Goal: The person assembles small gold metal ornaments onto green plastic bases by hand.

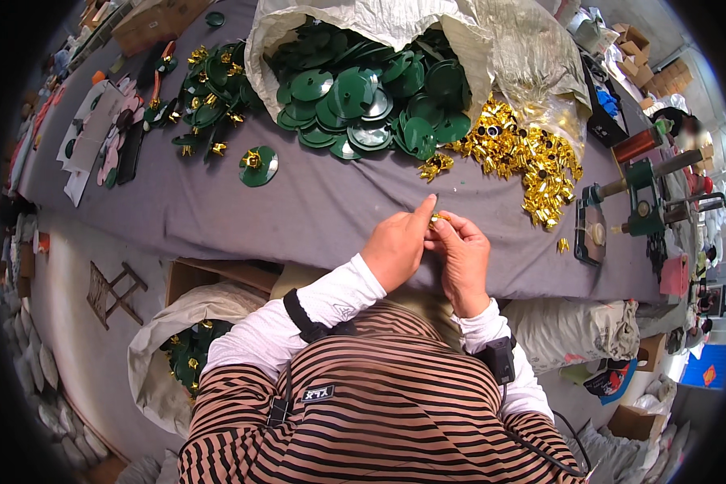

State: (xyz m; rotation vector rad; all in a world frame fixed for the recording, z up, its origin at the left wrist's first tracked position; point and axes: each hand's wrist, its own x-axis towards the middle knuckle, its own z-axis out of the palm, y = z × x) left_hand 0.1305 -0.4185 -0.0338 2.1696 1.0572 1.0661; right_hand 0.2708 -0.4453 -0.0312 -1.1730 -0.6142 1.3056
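Over the near edge of the cloth-covered table, my left hand (397,248) and my right hand (465,260) meet at the fingertips. Pinched between them is a small shiny gold petal-shaped piece (436,219), mostly covered by fingers. A thin dark sliver shows by my left fingertip; I cannot make out what it is. Just beyond, a loose gold cluster (436,167) lies in front of a big pile of gold pieces (532,165). Green round discs (351,93) spill from a white woven sack (258,48). One green disc with a gold piece on it (258,166) lies apart at left.
Discs with gold pieces attached (210,97) are heaped at the far left. A green hand press (641,198) stands at the right edge. Below the table, an open sack (149,363) holds more discs. A wooden folding stool (113,290) stands on the floor at left.
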